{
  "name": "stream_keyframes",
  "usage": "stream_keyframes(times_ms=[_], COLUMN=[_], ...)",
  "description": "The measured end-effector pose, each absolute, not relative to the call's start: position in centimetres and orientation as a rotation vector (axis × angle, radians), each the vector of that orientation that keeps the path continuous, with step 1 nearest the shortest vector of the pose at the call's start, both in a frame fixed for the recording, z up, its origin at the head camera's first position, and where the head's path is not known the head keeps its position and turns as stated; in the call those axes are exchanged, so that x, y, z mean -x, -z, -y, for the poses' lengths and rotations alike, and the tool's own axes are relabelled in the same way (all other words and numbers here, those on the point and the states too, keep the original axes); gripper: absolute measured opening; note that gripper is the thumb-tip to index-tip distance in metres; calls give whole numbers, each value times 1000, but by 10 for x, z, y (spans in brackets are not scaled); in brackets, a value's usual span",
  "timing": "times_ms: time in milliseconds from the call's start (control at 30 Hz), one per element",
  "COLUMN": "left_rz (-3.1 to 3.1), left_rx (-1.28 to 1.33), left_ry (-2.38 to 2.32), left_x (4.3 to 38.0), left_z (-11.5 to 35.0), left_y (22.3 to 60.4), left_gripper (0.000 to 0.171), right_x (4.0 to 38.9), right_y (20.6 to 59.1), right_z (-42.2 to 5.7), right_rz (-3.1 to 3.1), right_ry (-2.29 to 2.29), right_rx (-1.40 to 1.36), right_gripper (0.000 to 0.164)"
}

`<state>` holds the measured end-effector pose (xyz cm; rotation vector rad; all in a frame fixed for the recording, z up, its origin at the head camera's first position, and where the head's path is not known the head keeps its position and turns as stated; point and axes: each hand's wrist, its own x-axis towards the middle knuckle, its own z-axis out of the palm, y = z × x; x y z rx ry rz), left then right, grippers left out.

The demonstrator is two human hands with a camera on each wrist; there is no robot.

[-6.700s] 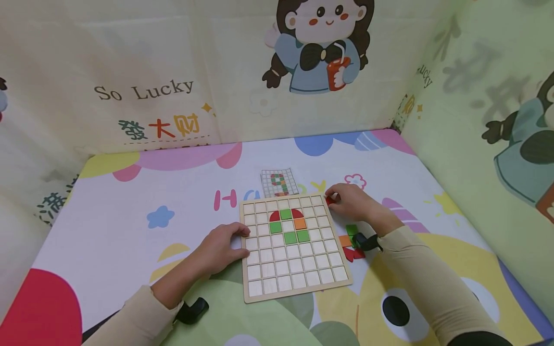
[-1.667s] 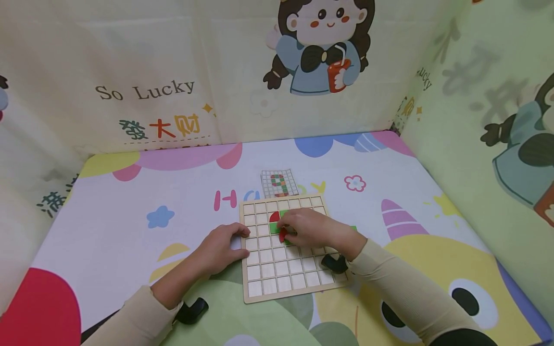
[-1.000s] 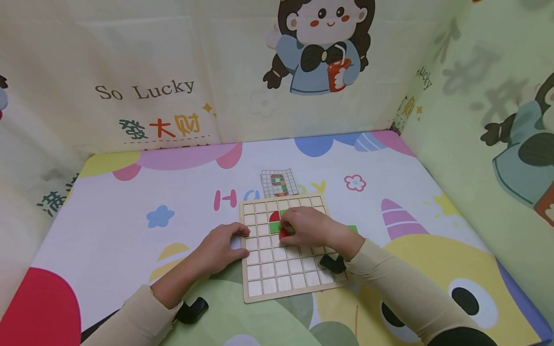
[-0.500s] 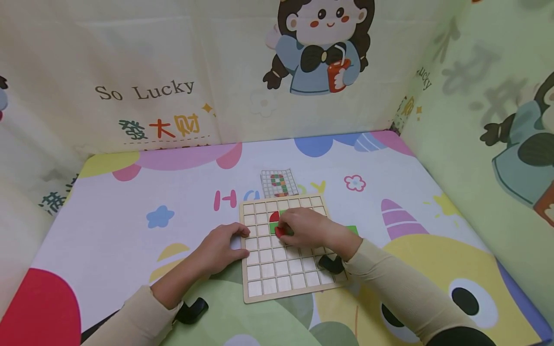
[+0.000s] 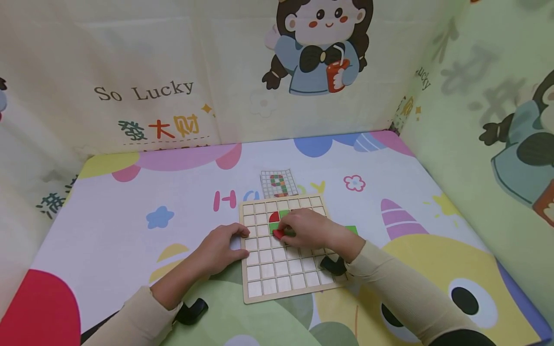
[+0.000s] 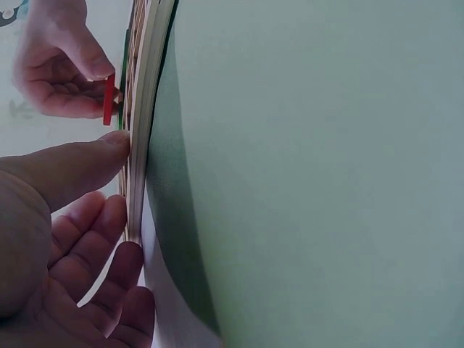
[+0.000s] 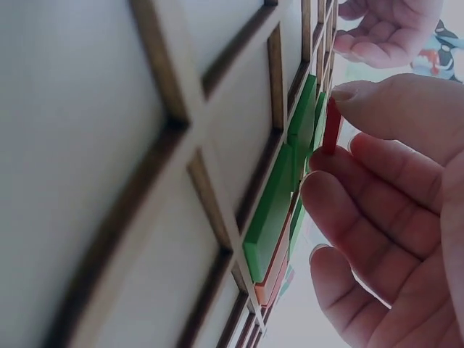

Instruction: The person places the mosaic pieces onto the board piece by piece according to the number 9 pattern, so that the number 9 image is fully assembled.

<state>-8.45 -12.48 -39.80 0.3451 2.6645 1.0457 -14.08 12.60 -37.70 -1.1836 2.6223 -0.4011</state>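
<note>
On the printed table [image 5: 112, 250] lies the wooden grid board [image 5: 298, 294]. At its left rim rests the left hand [image 5: 220, 247], thumb and fingers held wide apart, touching the edge. The right hand [image 5: 309, 228] is above the board, thumb and fingertips brought narrow. Behind the board lies a pattern card [image 5: 279, 183]. The red piece [image 5: 278, 234] is pinched by the right hand, between both hands, well apart from the left, just beside the green tile [image 5: 274, 228].

The head camera looks forward and down — wrist cameras, much nearer, look along the same board [image 5: 298, 291].
</note>
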Motion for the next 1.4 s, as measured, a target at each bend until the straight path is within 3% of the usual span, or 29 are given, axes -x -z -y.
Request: stream_keyframes(times_ms=[533,1400], left_rz=[-2671,-2669], left_rx=[-357,-365], left_ry=[-1039,-1052], left_x=[84,85], left_z=[127,126], left_y=[399,399], left_gripper=[35,36], right_x=[134,133], right_y=[377,376], right_z=[-129,-127], right_rz=[-2652,-2627], right_ry=[372,352], right_rx=[1322,1318], right_gripper=[15,15])
